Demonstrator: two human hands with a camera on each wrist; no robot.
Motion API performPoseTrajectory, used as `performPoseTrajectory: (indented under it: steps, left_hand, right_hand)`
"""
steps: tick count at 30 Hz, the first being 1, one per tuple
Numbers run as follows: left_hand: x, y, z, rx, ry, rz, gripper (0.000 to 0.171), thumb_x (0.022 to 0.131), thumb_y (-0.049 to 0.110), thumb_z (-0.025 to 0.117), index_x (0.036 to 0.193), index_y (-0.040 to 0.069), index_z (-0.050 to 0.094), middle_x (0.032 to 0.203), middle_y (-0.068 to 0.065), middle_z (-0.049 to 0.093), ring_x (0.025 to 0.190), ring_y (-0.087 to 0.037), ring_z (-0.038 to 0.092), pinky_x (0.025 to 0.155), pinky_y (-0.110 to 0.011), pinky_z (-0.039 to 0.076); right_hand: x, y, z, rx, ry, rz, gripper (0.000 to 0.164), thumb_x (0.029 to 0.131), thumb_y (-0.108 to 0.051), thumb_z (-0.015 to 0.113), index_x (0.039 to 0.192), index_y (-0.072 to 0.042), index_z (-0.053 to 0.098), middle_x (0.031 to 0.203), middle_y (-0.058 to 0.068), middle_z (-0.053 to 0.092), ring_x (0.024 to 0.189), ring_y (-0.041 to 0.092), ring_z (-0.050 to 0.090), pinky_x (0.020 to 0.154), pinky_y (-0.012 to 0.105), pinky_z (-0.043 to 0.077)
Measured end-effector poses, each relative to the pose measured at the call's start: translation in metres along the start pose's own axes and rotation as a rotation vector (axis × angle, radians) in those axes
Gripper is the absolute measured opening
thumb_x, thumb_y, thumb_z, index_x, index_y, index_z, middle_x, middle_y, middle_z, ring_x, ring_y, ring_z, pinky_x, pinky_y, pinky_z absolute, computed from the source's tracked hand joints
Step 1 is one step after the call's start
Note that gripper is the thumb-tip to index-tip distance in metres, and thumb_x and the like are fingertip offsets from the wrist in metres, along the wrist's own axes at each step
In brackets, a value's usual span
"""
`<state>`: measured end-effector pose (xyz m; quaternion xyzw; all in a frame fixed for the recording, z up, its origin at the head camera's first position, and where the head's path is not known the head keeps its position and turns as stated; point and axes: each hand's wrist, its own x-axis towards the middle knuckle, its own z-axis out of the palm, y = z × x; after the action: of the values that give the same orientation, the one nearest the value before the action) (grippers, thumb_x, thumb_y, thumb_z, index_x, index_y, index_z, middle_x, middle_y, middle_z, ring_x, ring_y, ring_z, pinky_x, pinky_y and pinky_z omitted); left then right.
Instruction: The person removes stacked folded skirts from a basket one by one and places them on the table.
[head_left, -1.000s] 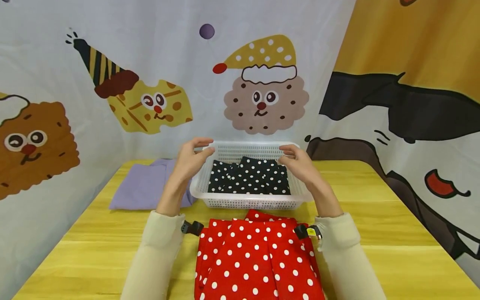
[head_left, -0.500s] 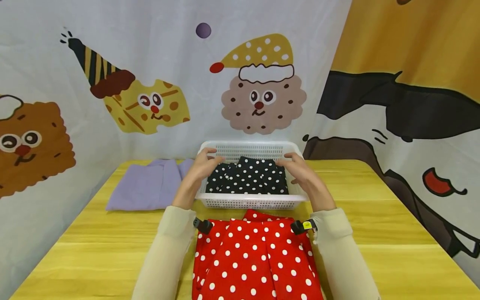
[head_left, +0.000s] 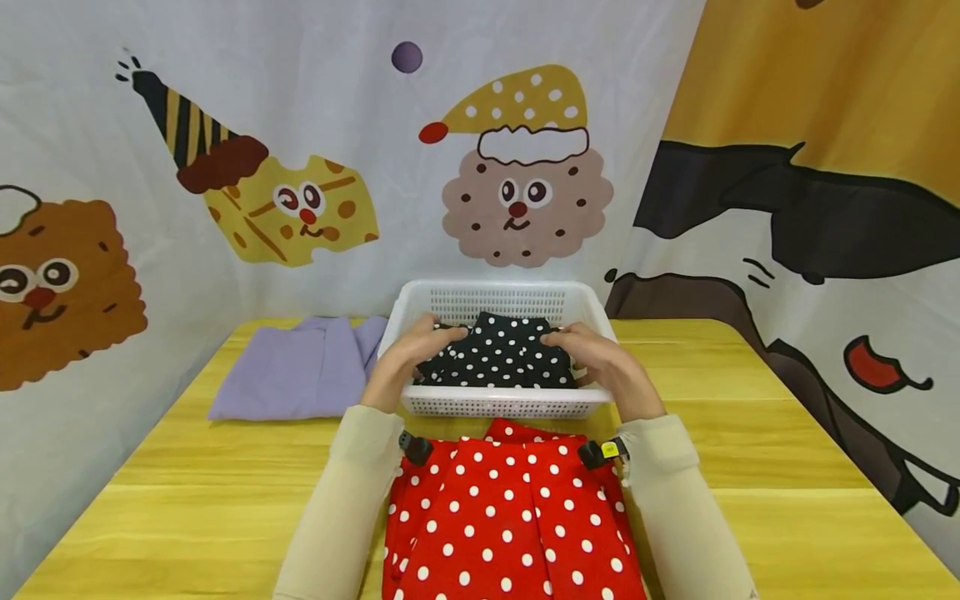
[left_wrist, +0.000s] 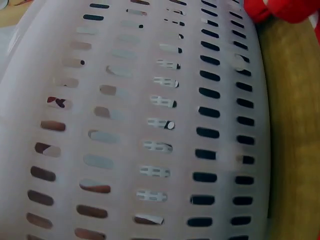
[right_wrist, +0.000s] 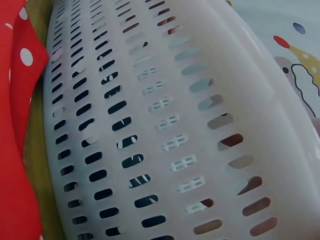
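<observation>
A folded black cloth with white dots (head_left: 498, 358) lies in the white plastic basket (head_left: 510, 406). My left hand (head_left: 412, 348) reaches over the basket's left side, its thumb at the cloth's left edge. At the right edge of that cloth is the thumb of my right hand (head_left: 596, 354). The other fingers of both hands point down inside the basket and are mostly hidden, so their hold is unclear. Each wrist camera faces the slotted basket wall (left_wrist: 185, 125), and the hands are not plainly visible there.
A folded red cloth with white dots (head_left: 502, 517) lies in front of the basket, between my forearms. Left of the basket is a folded lilac cloth (head_left: 288, 375). Both rest on a yellow wood-grain table (head_left: 757, 450). Behind hangs a printed curtain (head_left: 420, 192).
Both hands have come down and inward from above the basket's sides to the edges of the black dotted cloth. The cloths and basket have stayed in place.
</observation>
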<state>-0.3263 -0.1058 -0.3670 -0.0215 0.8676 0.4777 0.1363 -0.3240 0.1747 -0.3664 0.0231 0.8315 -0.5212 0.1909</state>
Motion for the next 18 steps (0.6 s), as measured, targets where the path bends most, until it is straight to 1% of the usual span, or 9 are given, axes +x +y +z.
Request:
performPoseTrajectory:
  steps: [3,6,7,9,13,15,18]
  left_hand:
    - [0.0001,-0.0014,0.0008,0.019,-0.015,0.003,0.078,0.101,0.044,0.059,0.159,0.002,0.027,0.164,-0.021,0.033,0.149,-0.043,0.037,0.111,-0.069,0.042]
    - [0.0002,-0.0026,0.0009,0.085,-0.015,0.007,0.079,0.101,0.045,0.057,0.158,-0.002,0.028,0.163,-0.024,0.035,0.146,-0.044,0.040,0.113,-0.066,0.041]
    - [0.0000,-0.0026,0.0007,0.105,-0.013,-0.003,0.080,0.101,0.046,0.057,0.158,-0.002,0.028,0.163,-0.023,0.035,0.145,-0.044,0.042,0.112,-0.064,0.043]
    - [-0.0006,-0.0025,-0.0003,0.170,-0.010,-0.014,0.080,0.101,0.049,0.056,0.156,-0.004,0.031,0.160,-0.024,0.039,0.137,-0.045,0.050,0.105,-0.061,0.050]
    - [-0.0024,-0.0015,-0.0018,0.257,-0.015,-0.026,0.078,0.101,0.051,0.055,0.150,-0.007,0.039,0.151,-0.024,0.049,0.123,-0.042,0.060,0.094,-0.055,0.057]
    - [-0.0028,-0.0011,-0.0014,0.271,-0.027,-0.017,0.076,0.102,0.051,0.054,0.147,-0.008,0.043,0.148,-0.024,0.052,0.119,-0.041,0.062,0.094,-0.054,0.057]
    - [-0.0026,-0.0014,-0.0001,0.256,-0.047,-0.008,0.077,0.102,0.052,0.054,0.150,-0.007,0.041,0.150,-0.024,0.050,0.121,-0.042,0.061,0.095,-0.054,0.056]
  right_hand:
    - [0.0004,0.0001,0.0009,-0.019,-0.017,0.001,0.061,0.104,-0.033,0.053,0.150,0.001,0.032,0.162,0.024,0.026,0.141,0.053,0.036,0.110,0.069,0.041]
    - [0.0013,0.0005,0.0016,-0.036,-0.036,0.004,0.060,0.104,-0.033,0.053,0.149,0.002,0.033,0.162,0.024,0.027,0.141,0.056,0.036,0.110,0.072,0.040]
    - [0.0015,0.0006,0.0017,-0.040,-0.042,0.006,0.060,0.104,-0.033,0.054,0.149,0.002,0.033,0.162,0.024,0.027,0.142,0.056,0.036,0.109,0.073,0.040]
    - [0.0021,0.0008,0.0019,-0.050,-0.049,0.013,0.059,0.104,-0.033,0.055,0.148,0.000,0.035,0.161,0.024,0.029,0.142,0.056,0.036,0.110,0.072,0.039]
    - [0.0034,0.0009,0.0020,-0.085,-0.052,0.026,0.057,0.104,-0.035,0.054,0.147,-0.002,0.037,0.154,0.024,0.036,0.136,0.049,0.043,0.111,0.067,0.041]
    - [0.0038,0.0010,0.0021,-0.094,-0.051,0.028,0.057,0.104,-0.036,0.054,0.147,-0.002,0.038,0.152,0.024,0.039,0.132,0.045,0.047,0.110,0.065,0.042]
    - [0.0046,0.0009,0.0026,-0.083,-0.058,0.017,0.055,0.105,-0.033,0.053,0.146,0.001,0.041,0.149,0.023,0.045,0.129,0.040,0.051,0.108,0.063,0.045]
